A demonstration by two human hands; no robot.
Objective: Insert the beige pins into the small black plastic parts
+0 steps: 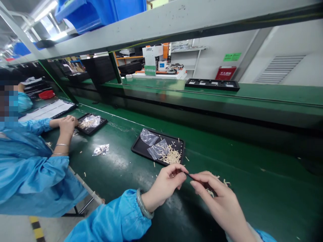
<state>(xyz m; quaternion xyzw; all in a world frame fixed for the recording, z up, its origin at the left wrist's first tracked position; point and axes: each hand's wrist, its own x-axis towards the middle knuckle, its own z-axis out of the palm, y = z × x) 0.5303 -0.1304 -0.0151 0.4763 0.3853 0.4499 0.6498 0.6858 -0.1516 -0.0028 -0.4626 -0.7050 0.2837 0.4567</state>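
Note:
Between my two hands is a small thin black piece (188,174), its exact kind too small to make out. My left hand (169,183) pinches its left end between thumb and fingers. At the other end, my right hand (218,193) has thumb and fingertips close together on the piece. Just beyond my left hand lies a black tray (138,147) with a heap of small cream-coloured strips (172,156) and clear plastic bags (158,149). More pale strips (225,182) lie on the green table behind my right hand, partly hidden by it.
A co-worker in a blue smock (37,168) sits at the left, hands by another black tray (94,130) of strips. A small clear bag (101,150) lies between the trays. Farther back stand a raised green ledge (264,92) with a compartment tray (212,84) and an overhead grey beam (161,25).

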